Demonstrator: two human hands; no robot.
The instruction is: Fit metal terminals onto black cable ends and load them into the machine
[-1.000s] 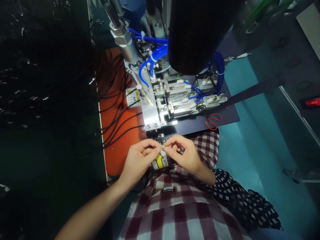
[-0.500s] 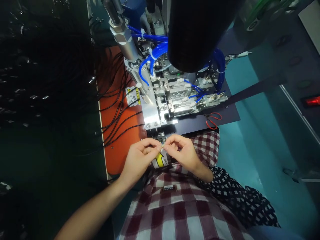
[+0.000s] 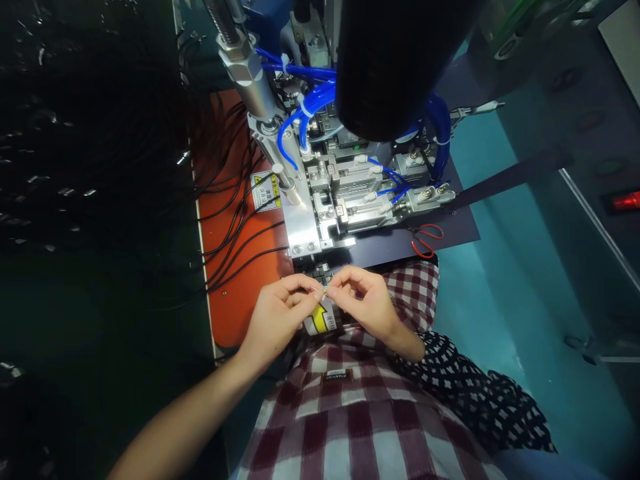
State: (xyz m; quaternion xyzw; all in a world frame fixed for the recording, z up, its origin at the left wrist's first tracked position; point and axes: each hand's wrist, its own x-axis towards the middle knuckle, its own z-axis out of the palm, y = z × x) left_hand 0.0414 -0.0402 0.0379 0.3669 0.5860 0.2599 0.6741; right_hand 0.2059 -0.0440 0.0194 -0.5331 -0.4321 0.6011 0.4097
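We hold a small part (image 3: 325,291) up between our two hands, over the near end of the bench machine. The thumb and forefinger of our left hand (image 3: 280,313) pinch it narrowly from nine o'clock, and those of our right hand (image 3: 367,303) meet it just as narrowly from three o'clock, so the two sets of fingertips almost touch. The part is pale yellowish where it shows; it is too tiny for us to tell its shape.

Taking the hands as the centre of the dial, we see a label with a yellow arrow (image 3: 320,320) right below them at six o'clock, then our checked apron (image 3: 345,427). Our left arm (image 3: 200,407) is bare and runs out toward seven o'clock; a dark patterned sleeve (image 3: 465,387) covers the right at four.

At nine o'clock is an orange panel (image 3: 250,303), crossed by black cables (image 3: 260,257), and at eleven a warning sign (image 3: 266,191). The metal machine (image 3: 365,207) stands from twelve to one o'clock, with blue hoses (image 3: 320,100) looping over it beside a thick black cylinder (image 3: 385,73). Red-handled scissors (image 3: 420,233) lie on the dark tabletop (image 3: 460,227) at two o'clock, and farther out, between two and three, a red light (image 3: 627,201) glows.
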